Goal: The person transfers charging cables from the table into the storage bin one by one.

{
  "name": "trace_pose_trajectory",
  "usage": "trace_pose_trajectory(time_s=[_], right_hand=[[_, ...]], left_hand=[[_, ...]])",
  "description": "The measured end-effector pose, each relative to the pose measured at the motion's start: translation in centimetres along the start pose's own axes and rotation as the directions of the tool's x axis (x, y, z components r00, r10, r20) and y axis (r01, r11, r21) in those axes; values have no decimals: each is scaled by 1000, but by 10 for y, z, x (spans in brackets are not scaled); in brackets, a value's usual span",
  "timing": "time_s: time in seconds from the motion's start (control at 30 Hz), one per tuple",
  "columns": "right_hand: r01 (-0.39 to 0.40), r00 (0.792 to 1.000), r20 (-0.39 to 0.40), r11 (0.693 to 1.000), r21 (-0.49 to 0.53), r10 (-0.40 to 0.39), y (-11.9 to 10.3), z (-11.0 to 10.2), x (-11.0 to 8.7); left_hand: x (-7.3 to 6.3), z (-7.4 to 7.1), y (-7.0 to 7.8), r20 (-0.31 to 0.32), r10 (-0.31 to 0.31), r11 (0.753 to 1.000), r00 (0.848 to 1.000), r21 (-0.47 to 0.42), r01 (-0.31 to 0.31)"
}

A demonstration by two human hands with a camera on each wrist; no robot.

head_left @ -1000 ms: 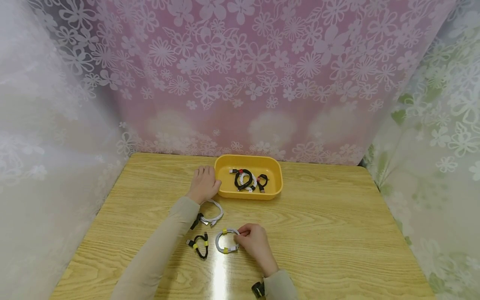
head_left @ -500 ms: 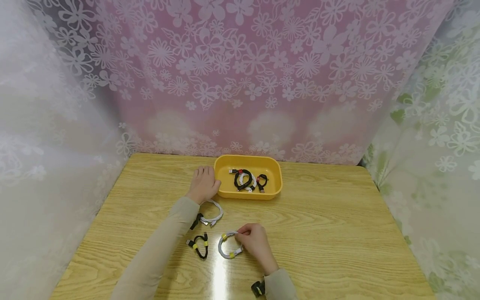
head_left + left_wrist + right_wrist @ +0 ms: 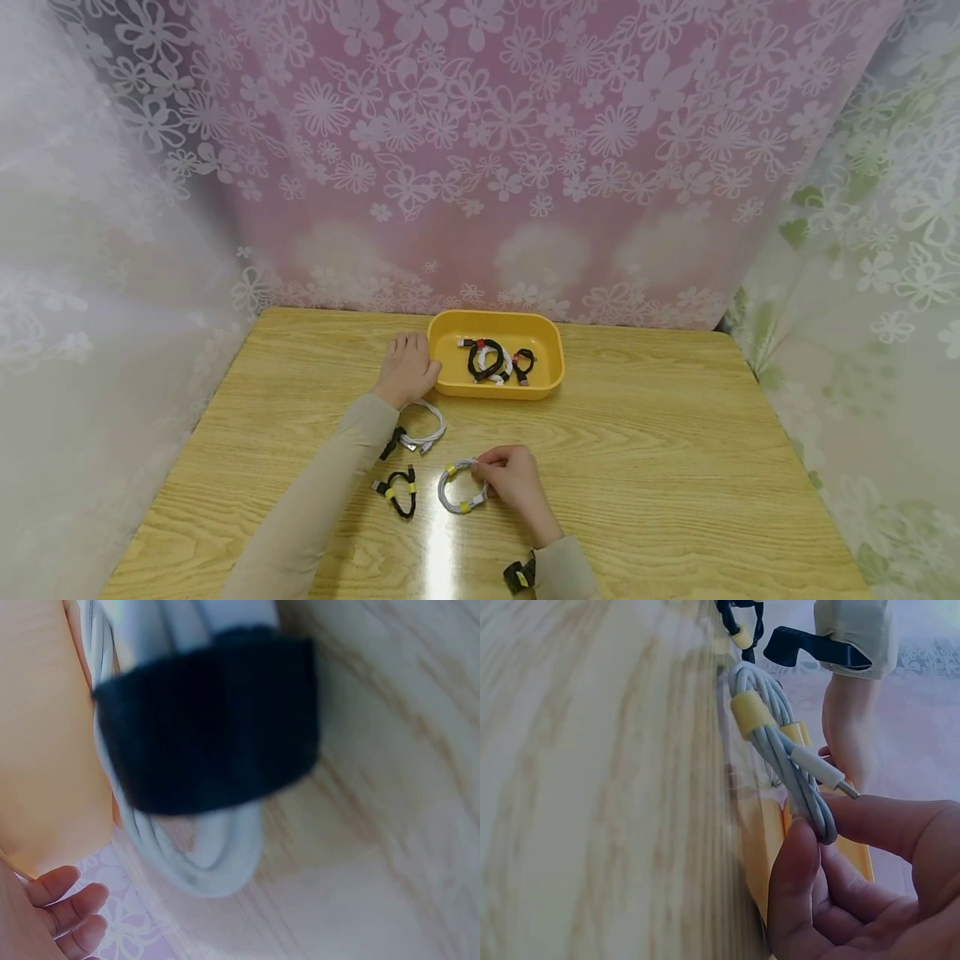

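My right hand [image 3: 513, 483] pinches the right side of a coiled white charging cable [image 3: 444, 496] between thumb and fingers. In the right wrist view, the coiled cable [image 3: 769, 712] has yellow straps and a metal-tipped plug, and hangs above the tabletop. My left hand [image 3: 407, 365] rests at the left end of a yellow bin [image 3: 450, 388], its thumb against the wall. Its fingers [image 3: 75, 907] look relaxed in the left wrist view. Below that wrist lies a second white cable coil [image 3: 433, 435]. The bin holds black cable coils [image 3: 476, 367] and a white one.
A short black cable [image 3: 408, 504] with yellow straps lies left of the pinched coil. Close to the left wrist camera, a black strap [image 3: 210, 727] bands white cable. Floral curtains [image 3: 480, 167] stand behind and beside the wooden table [image 3: 660, 467].
The coil in my right hand has turned and shifted slightly right; its lower yellow strap now sits farther right. My left hand and the bin have stayed put.
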State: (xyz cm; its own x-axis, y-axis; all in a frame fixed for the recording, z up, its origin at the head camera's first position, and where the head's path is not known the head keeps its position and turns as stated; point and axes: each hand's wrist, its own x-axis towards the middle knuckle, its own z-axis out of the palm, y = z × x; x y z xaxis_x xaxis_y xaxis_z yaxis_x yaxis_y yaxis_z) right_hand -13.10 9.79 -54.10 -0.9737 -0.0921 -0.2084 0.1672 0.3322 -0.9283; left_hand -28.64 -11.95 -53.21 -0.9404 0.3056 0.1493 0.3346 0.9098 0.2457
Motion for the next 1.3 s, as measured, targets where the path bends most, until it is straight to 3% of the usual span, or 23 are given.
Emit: trace_pose_trajectory(time_s=[0.6, 1.3], right_hand=[[-28, 1000, 3, 997, 77, 27, -4, -9, 2], [-32, 999, -36, 996, 89, 35, -22, -25, 13]], left_hand=[[0, 0, 0, -4, 7, 1000, 1000, 2, -7], [-1, 1, 0, 4, 2, 1000, 1000, -4, -2]])
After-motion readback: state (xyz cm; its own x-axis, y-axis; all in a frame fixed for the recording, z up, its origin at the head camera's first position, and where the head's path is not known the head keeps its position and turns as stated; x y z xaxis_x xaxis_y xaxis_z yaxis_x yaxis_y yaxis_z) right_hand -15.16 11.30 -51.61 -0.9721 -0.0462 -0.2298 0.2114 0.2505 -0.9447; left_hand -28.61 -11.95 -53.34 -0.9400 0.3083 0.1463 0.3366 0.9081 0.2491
